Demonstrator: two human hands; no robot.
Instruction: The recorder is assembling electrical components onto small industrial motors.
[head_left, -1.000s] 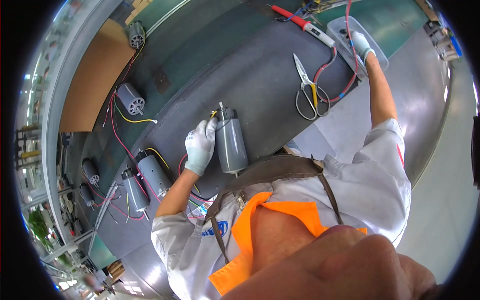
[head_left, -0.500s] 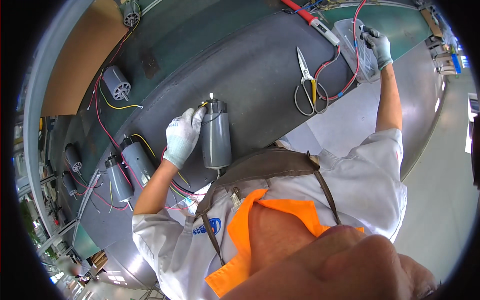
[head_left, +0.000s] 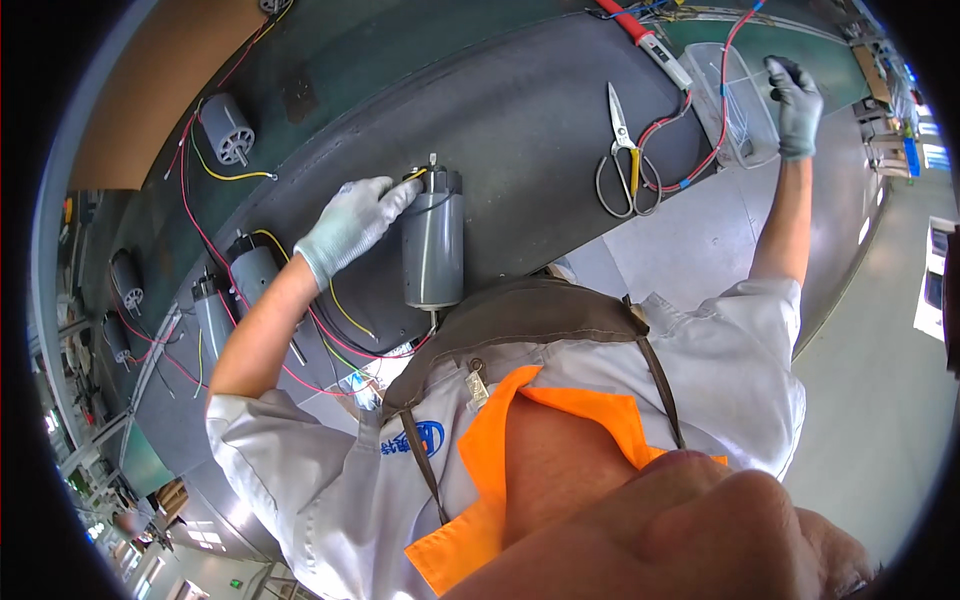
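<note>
Dark grey matting covers much of the bench (head_left: pixel 540 130) that I watch from far off through the head camera, with green surface beyond it. One brown cardboard sheet (head_left: pixel 165 100) reaches in at the upper left. I count seven grey motors (head_left: pixel 226 130): one on the green surface, one cut off by the upper rim, two nearer the person's left arm, two at the far left, and the near motor (head_left: pixel 433 250). That one sits at the bench's front, its dark end cap away from the person and its shaft toward the brown apron (head_left: pixel 530 315).

I see one clear plastic tray (head_left: pixel 764 142) at the upper right; thin pale strips (head_left: pixel 738 125) lie inside, too fine for me to count. Two gloved hands are in view. The left hand (head_left: pixel 355 222) reaches across to the near motor's end cap; the right hand (head_left: pixel 797 112) is raised just beside the tray. One red-and-white tool (head_left: pixel 655 50) and one pair of scissors (head_left: pixel 625 150) lie left of the tray.

I read the left fingers as closed on a short yellow lead (head_left: pixel 415 174) at the cap. The right fingers pinch a single pale strip (head_left: pixel 748 76) that extends over the tray.
</note>
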